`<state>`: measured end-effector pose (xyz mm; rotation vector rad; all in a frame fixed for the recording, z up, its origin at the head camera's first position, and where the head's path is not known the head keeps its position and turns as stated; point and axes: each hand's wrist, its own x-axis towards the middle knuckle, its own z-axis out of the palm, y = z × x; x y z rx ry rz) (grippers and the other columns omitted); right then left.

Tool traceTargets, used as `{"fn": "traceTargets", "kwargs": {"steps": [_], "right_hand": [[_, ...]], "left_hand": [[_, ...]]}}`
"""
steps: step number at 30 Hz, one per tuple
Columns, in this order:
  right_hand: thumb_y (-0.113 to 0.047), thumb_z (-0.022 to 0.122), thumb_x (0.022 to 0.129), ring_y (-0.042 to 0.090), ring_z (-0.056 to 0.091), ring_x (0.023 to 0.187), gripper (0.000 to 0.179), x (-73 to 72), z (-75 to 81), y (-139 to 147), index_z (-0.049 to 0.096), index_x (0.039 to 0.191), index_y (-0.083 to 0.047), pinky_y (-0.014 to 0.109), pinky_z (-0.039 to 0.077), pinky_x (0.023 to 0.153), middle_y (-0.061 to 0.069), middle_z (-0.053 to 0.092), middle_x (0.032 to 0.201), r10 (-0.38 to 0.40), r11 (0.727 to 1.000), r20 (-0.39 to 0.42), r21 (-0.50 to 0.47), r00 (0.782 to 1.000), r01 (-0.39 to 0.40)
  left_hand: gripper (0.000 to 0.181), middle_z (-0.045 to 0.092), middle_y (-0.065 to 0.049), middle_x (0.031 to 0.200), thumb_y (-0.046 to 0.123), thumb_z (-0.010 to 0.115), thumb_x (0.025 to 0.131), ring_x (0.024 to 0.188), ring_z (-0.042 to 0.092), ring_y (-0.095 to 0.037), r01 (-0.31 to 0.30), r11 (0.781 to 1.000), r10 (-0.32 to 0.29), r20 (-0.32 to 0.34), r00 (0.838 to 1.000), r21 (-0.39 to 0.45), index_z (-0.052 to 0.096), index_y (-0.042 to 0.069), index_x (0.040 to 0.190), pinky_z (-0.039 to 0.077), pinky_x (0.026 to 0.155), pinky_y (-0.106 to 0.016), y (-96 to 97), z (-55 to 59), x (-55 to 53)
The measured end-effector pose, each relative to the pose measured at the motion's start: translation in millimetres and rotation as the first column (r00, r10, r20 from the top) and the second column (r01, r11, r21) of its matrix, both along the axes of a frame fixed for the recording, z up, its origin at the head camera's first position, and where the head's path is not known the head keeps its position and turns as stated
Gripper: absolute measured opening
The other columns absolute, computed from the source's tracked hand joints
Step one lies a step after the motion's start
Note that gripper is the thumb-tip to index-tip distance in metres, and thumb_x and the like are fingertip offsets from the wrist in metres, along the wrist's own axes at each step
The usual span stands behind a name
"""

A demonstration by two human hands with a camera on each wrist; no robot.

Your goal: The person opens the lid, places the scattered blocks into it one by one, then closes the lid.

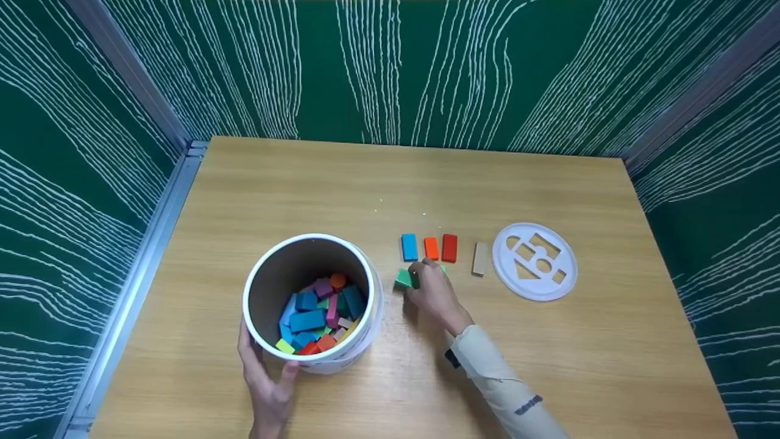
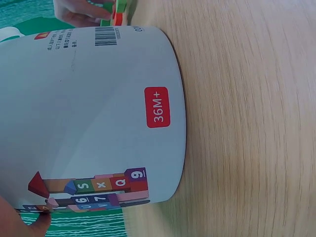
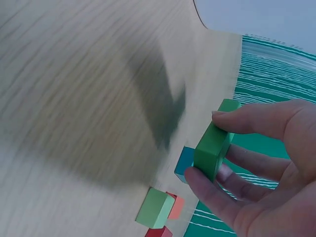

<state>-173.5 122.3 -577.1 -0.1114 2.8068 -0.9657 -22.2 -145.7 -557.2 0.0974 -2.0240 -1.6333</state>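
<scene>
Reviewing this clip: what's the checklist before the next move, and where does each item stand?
1. Green block gripped: ok, the right hand pinches it between thumb and fingers.
2. Bucket steadied: ok, the left hand is against its side.
3. Bucket's mouth uncovered: ok, blocks show inside.
4. White lid out of the way: ok, on the table, beyond the beige block.
5. Space near the right hand free of loose blocks: not ok, a pale green block lies close by.
6. Bucket's far underside fully seated: cannot tell, hidden.
</scene>
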Motion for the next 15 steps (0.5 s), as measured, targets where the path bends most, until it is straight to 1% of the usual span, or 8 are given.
{"fn": "traceTargets", "kwargs": {"steps": [1, 4, 8, 11, 15], "right_hand": [[0.005, 0.07, 0.075, 0.023, 0.055, 0.089, 0.04, 0.0, 0.6, 0, 0.063, 0.114, 0.001, 0.038, 0.055, 0.082, 0.012, 0.058, 0.104, 0.0, 1.0, -0.006, -0.001, 1.0, 0.0], [0.006, 0.071, 0.073, 0.023, 0.056, 0.088, 0.038, 0.3, 2.7, 2, 0.065, 0.111, 0.002, 0.036, 0.056, 0.08, 0.014, 0.059, 0.104, 0.003, 1.0, -0.036, -0.001, 0.999, -0.003], [0.006, 0.071, 0.073, 0.024, 0.057, 0.088, 0.036, 0.6, 6.1, 3, 0.066, 0.108, 0.002, 0.036, 0.056, 0.079, 0.016, 0.061, 0.106, 0.005, 1.0, -0.063, -0.003, 0.998, -0.005], [0.005, 0.072, 0.073, 0.024, 0.057, 0.089, 0.037, 1.0, 9.3, 4, 0.066, 0.11, 0.002, 0.038, 0.055, 0.082, 0.016, 0.061, 0.108, 0.001, 1.0, -0.069, -0.013, 0.998, -0.002], [0.005, 0.072, 0.073, 0.024, 0.057, 0.091, 0.039, 2.5, 14.7, 5, 0.065, 0.112, 0.002, 0.039, 0.053, 0.086, 0.016, 0.061, 0.11, -0.001, 1.0, -0.084, -0.027, 0.996, -0.001]], "left_hand": [[0.087, 0.024, -0.007, 0.153, 0.012, 0.068, 0.078, 0.135, 0.026, -0.025, 0.003, 1.0, -0.003, -0.005, 1.0, 0.004, 0.019, 0.012, 0.15, 0.026, 0.111, -0.027, 0.0, -0.3, 0.1], [0.087, 0.025, -0.01, 0.152, 0.012, 0.068, 0.077, 0.134, 0.026, -0.029, 0.009, 1.0, -0.008, -0.054, 0.999, 0.008, 0.021, 0.009, 0.15, 0.026, 0.112, -0.03, -0.7, -2.3, -0.3], [0.085, 0.026, -0.017, 0.15, 0.016, 0.068, 0.078, 0.132, 0.028, -0.035, 0.002, 1.0, -0.002, -0.103, 0.995, 0.0, 0.022, 0.002, 0.148, 0.026, 0.111, -0.028, -0.7, -5.9, -1.5], [0.084, 0.026, -0.015, 0.15, 0.02, 0.068, 0.08, 0.132, 0.027, -0.034, -0.004, 1.0, 0.004, -0.092, 0.996, 0.0, 0.022, 0.003, 0.148, 0.025, 0.111, -0.027, 0.0, -6.4, -1.6], [0.085, 0.026, -0.013, 0.151, 0.02, 0.069, 0.08, 0.133, 0.027, -0.034, -0.004, 1.0, 0.005, -0.073, 0.997, 0.003, 0.021, 0.005, 0.149, 0.026, 0.112, -0.029, 0.3, -4.6, -0.7]]}}
